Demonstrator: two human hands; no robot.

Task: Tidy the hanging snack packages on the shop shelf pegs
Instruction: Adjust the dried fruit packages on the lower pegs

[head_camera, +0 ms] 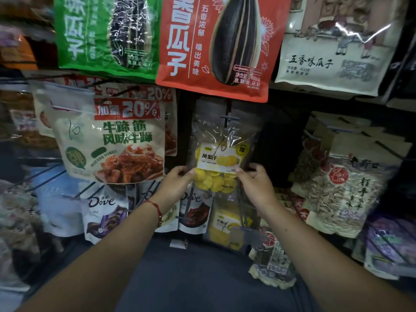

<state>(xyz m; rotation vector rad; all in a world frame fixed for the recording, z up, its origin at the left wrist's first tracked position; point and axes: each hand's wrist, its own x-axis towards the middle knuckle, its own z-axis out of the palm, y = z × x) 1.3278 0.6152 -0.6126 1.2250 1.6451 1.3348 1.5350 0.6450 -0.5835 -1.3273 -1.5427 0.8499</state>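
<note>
Pinching the lower edges of a clear pineapple-chip bag point(219, 163), the left hand point(177, 179) and right hand point(253, 180) each close thumb and fingers on its two sides. It hangs from a black peg point(229, 117) at mid-shelf, and yellow dried slices fill its lower half beneath a white label. A red string bracelet point(157, 209) circles the left wrist. Above hang three large sunflower-seed bags: green point(103, 32), red point(216, 46) and cream point(337, 41). Left hangs a beef-tendon pouch point(112, 140); below are two Dove chocolate pouches point(105, 212); right, a clear bag of pale seeds point(342, 194).
</note>
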